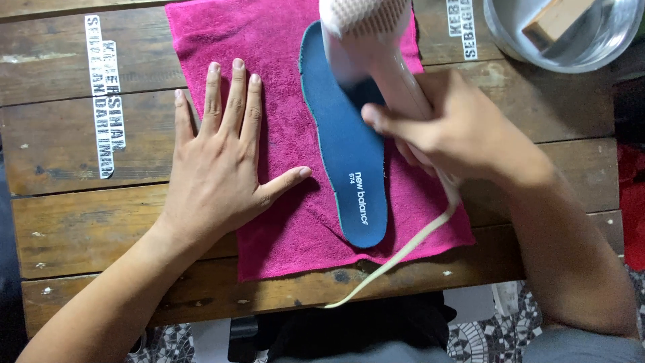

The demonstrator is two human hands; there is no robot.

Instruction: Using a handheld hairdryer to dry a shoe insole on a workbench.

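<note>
We see one blue insole (349,154) lying lengthwise on one pink towel (282,222), which is spread over a wooden table (67,222). Our left hand (218,161) rests flat on the towel just beside the insole, fingers spread and holding nothing; part of its palm reaches over the towel's left edge onto the wood. Our right hand (437,128) is wrapped tight around the handle of one pale pink hair dryer (369,40), whose barrel sits above the insole's upper end and hides part of it from us. One cream cord (403,249) runs from the handle down across the towel and over the table's near edge. At the far right corner stands one metal bowl (605,54) with a brown block (557,20) inside it, well apart from both hands. Two white stencilled markings show on the planks, one at the left (104,94), one near the bowl (462,27).
</note>
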